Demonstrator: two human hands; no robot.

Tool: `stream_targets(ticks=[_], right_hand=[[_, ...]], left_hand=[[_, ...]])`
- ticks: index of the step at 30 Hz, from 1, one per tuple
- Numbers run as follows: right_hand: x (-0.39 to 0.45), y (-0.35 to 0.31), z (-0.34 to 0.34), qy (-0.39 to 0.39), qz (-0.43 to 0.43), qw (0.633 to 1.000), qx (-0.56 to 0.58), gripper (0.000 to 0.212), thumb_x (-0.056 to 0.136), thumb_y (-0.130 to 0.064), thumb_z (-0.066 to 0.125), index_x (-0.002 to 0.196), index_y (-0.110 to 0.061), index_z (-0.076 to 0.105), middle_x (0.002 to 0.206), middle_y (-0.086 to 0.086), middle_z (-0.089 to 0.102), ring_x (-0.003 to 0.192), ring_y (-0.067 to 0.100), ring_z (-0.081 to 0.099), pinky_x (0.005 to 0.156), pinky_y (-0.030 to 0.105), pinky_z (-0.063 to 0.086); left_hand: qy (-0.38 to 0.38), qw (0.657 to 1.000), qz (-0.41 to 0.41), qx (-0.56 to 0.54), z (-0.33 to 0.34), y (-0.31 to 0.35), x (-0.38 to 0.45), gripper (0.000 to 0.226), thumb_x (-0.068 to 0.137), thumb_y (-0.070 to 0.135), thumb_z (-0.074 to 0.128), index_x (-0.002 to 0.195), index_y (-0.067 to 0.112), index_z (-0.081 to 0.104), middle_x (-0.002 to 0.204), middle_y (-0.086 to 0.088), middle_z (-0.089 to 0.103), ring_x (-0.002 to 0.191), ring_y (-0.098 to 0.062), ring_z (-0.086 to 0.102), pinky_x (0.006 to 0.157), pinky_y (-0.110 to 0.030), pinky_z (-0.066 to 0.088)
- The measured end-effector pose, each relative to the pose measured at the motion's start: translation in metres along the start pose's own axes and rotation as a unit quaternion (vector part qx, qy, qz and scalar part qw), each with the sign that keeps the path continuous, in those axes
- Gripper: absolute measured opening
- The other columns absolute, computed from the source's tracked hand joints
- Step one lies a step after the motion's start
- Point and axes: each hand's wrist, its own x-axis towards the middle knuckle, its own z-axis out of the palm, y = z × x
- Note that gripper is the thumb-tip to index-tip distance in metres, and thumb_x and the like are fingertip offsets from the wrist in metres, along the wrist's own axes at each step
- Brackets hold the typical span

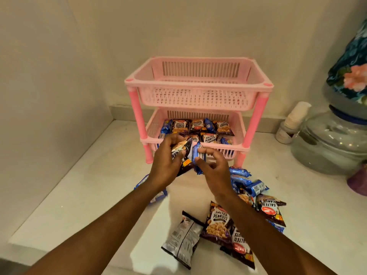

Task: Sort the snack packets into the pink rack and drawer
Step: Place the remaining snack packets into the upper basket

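Observation:
A pink two-tier rack [198, 88] stands against the back wall. Its top basket [256, 66] holds nothing; its lower basket [154, 126] holds several salted peanut packets and blue biscuit packets. In front of the lower basket, my left hand [165, 165] grips a dark peanut packet [183, 148]. Beside it, my right hand [213, 169] pinches a blue biscuit packet [198, 153] between thumb and fingers. More peanut packets [218, 221] and blue packets [248, 183] lie loose on the white counter [89, 185] under my right forearm.
A silver-backed packet [184, 237] lies face down near the front. A clear water dispenser base [333, 143] with a floral-covered bottle [351, 72] stands at the right, with a stack of white cups [294, 120] beside it. Walls close the left and back.

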Motion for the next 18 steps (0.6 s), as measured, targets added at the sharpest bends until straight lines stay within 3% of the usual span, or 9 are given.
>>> stream_targets(ticks=[2, 3, 5, 8, 10, 13, 18], right_hand=[[0.005, -0.031, 0.004, -0.008, -0.011, 0.999, 0.041, 0.019, 0.086, -0.027, 0.075, 0.103, -0.034, 0.070, 0.104, -0.001, 0.070, 0.061, 0.018, 0.059, 0.057, 0.031, 0.049], [0.008, -0.046, 0.007, -0.014, -0.023, 0.998, 0.058, 0.020, 0.086, -0.026, 0.076, 0.104, -0.033, 0.071, 0.104, 0.000, 0.072, 0.060, 0.023, 0.055, 0.057, 0.033, 0.048], [0.014, -0.079, 0.014, -0.028, -0.049, 0.995, 0.085, 0.020, 0.086, -0.024, 0.076, 0.104, -0.030, 0.072, 0.105, 0.000, 0.074, 0.074, 0.037, 0.063, 0.068, 0.048, 0.057], [0.035, -0.123, 0.024, -0.056, -0.077, 0.991, 0.096, 0.018, 0.086, -0.028, 0.072, 0.104, -0.030, 0.074, 0.116, -0.009, 0.071, 0.103, 0.015, 0.070, 0.088, 0.044, 0.060], [0.055, -0.148, 0.031, -0.072, -0.072, 0.991, 0.087, 0.018, 0.087, -0.029, 0.069, 0.104, -0.031, 0.074, 0.127, -0.003, 0.066, 0.114, 0.020, 0.066, 0.091, 0.048, 0.059], [0.090, -0.182, 0.046, -0.068, -0.078, 0.992, 0.071, 0.018, 0.090, -0.019, 0.066, 0.103, -0.028, 0.075, 0.128, -0.001, 0.065, 0.110, 0.020, 0.068, 0.088, 0.046, 0.060], [0.154, -0.212, 0.066, -0.041, -0.111, 0.992, -0.053, 0.021, 0.091, -0.012, 0.064, 0.107, -0.021, 0.074, 0.127, 0.002, 0.062, 0.106, 0.024, 0.067, 0.086, 0.045, 0.060]], left_hand=[[0.021, 0.999, 0.023, -0.031, -0.016, 0.017, 0.014, 0.024, 0.091, 0.013, 0.062, 0.111, 0.026, 0.058, 0.111, 0.015, 0.063, 0.110, 0.001, 0.058, 0.093, -0.027, 0.051], [0.027, 0.998, 0.030, -0.053, -0.025, 0.026, 0.022, 0.023, 0.091, 0.013, 0.062, 0.110, 0.027, 0.060, 0.111, 0.014, 0.064, 0.110, -0.002, 0.060, 0.094, -0.031, 0.053], [0.045, 0.995, 0.058, -0.061, -0.044, 0.041, 0.039, 0.026, 0.090, 0.012, 0.062, 0.107, 0.032, 0.061, 0.111, 0.014, 0.066, 0.108, -0.004, 0.062, 0.093, -0.029, 0.053], [0.068, 0.992, 0.105, -0.032, -0.076, 0.058, 0.074, 0.024, 0.089, 0.011, 0.063, 0.107, 0.027, 0.061, 0.112, 0.008, 0.067, 0.105, -0.004, 0.064, 0.091, -0.020, 0.051], [0.078, 0.990, 0.120, -0.015, -0.094, 0.067, 0.102, 0.021, 0.089, 0.012, 0.063, 0.108, 0.022, 0.063, 0.113, 0.004, 0.067, 0.101, -0.003, 0.064, 0.085, -0.015, 0.051], [0.094, 0.984, 0.138, 0.064, -0.113, 0.078, 0.148, 0.024, 0.089, 0.012, 0.062, 0.112, 0.017, 0.063, 0.115, 0.002, 0.066, 0.103, -0.008, 0.061, 0.086, -0.010, 0.044], [0.056, 0.981, 0.121, 0.143, -0.120, 0.085, 0.216, 0.025, 0.087, 0.011, 0.064, 0.111, 0.016, 0.065, 0.115, -0.003, 0.066, 0.106, -0.018, 0.060, 0.091, -0.030, 0.049]])
